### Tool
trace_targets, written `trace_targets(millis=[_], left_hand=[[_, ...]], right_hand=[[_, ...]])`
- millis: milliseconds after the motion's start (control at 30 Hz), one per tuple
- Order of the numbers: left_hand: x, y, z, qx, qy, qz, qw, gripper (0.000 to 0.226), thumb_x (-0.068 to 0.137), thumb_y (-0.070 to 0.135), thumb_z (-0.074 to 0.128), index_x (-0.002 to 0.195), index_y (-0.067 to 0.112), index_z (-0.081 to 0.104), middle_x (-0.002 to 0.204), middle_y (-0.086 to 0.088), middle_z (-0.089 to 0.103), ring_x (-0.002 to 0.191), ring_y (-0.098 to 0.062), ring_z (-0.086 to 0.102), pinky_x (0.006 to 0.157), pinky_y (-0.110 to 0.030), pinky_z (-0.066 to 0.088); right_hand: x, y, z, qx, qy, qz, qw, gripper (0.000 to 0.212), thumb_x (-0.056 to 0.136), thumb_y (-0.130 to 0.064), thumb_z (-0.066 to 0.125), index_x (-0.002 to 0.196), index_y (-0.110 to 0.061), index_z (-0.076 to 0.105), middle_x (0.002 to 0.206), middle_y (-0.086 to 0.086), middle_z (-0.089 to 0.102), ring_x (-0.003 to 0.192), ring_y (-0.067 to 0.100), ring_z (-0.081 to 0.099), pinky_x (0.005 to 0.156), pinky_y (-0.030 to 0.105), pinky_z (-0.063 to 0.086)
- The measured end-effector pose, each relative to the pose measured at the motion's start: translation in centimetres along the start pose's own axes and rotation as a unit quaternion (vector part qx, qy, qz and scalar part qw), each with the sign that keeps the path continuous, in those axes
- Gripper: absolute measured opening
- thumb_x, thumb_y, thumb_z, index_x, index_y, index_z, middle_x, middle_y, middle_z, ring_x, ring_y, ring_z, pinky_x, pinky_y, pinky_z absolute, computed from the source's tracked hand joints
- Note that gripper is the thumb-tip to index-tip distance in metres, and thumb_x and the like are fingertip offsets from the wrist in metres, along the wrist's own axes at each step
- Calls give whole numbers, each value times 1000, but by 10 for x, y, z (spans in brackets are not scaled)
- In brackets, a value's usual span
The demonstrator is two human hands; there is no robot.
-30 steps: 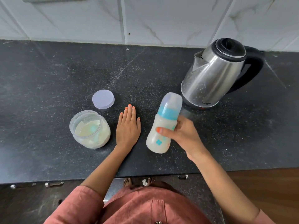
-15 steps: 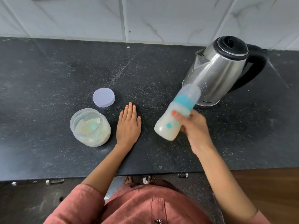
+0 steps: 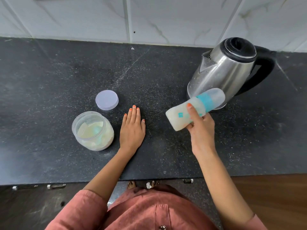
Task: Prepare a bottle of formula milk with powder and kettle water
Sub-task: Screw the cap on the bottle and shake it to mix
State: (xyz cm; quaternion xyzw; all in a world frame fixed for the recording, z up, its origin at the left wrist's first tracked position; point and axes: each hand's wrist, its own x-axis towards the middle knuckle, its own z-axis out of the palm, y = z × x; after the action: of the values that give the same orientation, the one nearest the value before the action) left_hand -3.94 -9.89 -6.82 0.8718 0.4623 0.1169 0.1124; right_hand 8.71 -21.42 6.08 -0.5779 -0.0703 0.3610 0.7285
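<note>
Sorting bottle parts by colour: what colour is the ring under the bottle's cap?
Teal blue; the ring shows clearly in the head view.

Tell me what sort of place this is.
Most likely a home kitchen: a dark stone countertop runs along a tiled wall, and a steel kettle and an open powder jar stand on it.

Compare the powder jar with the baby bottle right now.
The powder jar stands upright on the countertop; the baby bottle is tilted, gripped by the right hand. The powder jar is open, its lid lying beside it; the baby bottle is capped. The powder jar is squat, the baby bottle slim. Both are translucent with whitish contents.
</note>
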Motion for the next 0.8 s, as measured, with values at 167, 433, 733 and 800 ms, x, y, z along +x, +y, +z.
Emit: trace_targets(millis=[167,433,733,800], left_hand=[[1,-1,1,3,-5,1,1000,49,99,23,31,142,2,24,151,-14,22,140,-26,20,114,-36,10],[0,1,-1,6,-5,-1,1000,51,98,27,22,141,1,25,151,-15,23,140,-26,21,113,-36,10],[1,0,0,7,-2,-3,1000,63,91,34,10,139,-1,30,148,-17,30,137,-28,28,112,-37,14],[0,0,0,4,-7,-2,1000,60,92,33,13,139,-1,30,148,-17,29,138,-28,27,112,-38,14]], right_hand=[[-26,9,-3,-230,-177,30,957,27,69,-1,73,88,-18,64,83,-3,69,72,1,65,69,18,54],[-7,4,-1,-63,-32,0,997,25,78,-10,66,101,-17,58,94,-3,65,91,13,63,83,31,53],[-1,0,0,-7,-4,1,1000,20,79,-13,66,97,-19,61,95,-4,67,89,10,64,81,31,54],[-3,2,3,7,-9,-11,1000,22,80,-11,65,99,-18,59,94,-4,66,89,10,64,81,30,55]])
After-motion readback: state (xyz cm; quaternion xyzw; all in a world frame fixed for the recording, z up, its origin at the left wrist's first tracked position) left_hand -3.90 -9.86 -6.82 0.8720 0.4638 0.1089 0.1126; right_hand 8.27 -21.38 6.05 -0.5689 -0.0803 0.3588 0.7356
